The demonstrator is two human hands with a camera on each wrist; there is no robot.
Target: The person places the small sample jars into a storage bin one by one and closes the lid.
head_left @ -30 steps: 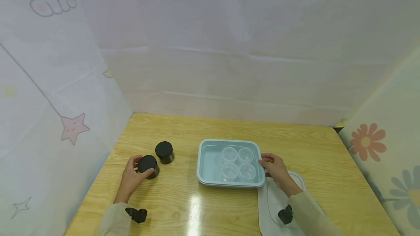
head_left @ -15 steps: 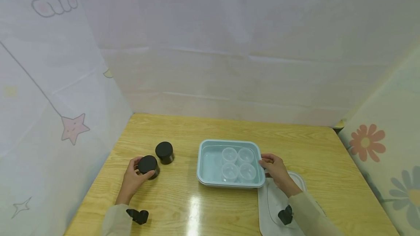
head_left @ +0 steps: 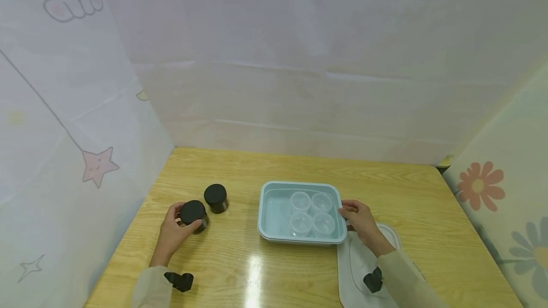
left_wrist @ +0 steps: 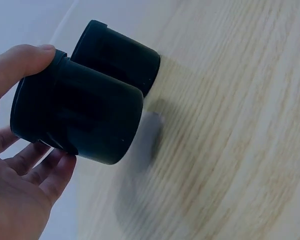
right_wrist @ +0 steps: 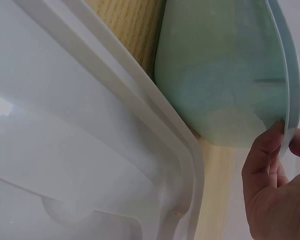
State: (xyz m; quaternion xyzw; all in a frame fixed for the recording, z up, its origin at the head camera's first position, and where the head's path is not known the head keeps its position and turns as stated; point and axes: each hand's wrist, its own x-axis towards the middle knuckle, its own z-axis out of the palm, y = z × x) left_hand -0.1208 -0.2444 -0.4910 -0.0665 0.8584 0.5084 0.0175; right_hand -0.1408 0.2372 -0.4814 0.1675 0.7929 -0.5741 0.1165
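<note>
My left hand [head_left: 172,234] grips a black lidded jar [left_wrist: 90,110], thumb on one side of the lid and fingers on the other. A second black jar [head_left: 216,198] stands just behind it on the table. With thumb and fingertips my right hand [head_left: 361,222] pinches the right rim of a light blue rectangular tub [head_left: 274,210]. Several small clear plastic cups [head_left: 301,223] sit together in the right half of that tub. In the right wrist view the fingers [right_wrist: 262,162] curl under the rim and the thumb lies over it.
A white tray [head_left: 357,270] lies at the front right, its edge close against the tub and partly under my right forearm. The wooden table [head_left: 222,270] meets a pale fabric wall [head_left: 299,108] at the back, with printed fabric at both sides.
The hands, the jars and the tub keep their places. Only a slight shift of the whole head view shows.
</note>
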